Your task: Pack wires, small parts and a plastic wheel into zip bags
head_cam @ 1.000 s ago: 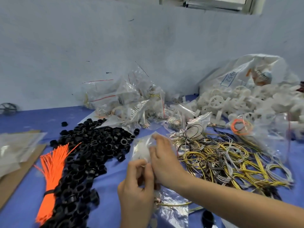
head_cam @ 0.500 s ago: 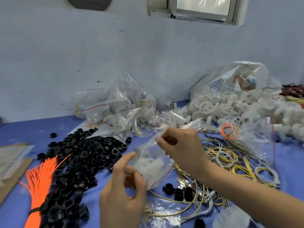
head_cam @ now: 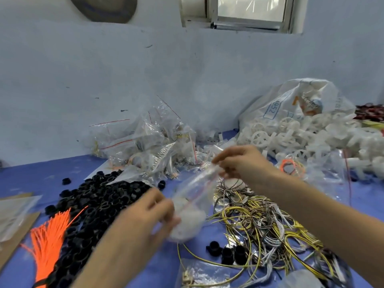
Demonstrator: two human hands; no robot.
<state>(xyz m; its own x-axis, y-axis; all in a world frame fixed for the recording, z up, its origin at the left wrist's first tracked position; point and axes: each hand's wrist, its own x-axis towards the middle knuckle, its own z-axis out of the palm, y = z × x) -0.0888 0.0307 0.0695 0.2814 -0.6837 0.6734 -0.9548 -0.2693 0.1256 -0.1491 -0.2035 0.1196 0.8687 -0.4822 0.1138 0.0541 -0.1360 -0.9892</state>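
One big white sack [head_cam: 295, 104] slumps against the wall at far right, white plastic wheels [head_cam: 291, 138] spilling from it, too many to count. Heap of clear zip bags [head_cam: 145, 146] mid-table, contents blurred. Tangle of yellow and grey wires [head_cam: 264, 221] lies under the right forearm. Pile of black rings [head_cam: 97, 200] to the left; three more [head_cam: 226, 251] loose near the front. One orange tie bundle [head_cam: 48, 242]. Between the hands, above the blue table [head_cam: 31, 175], one zip bag [head_cam: 193, 204] with white parts inside. Right hand [head_cam: 241, 163] pinches its top edge; left hand [head_cam: 153, 210], blurred, grips its lower side.
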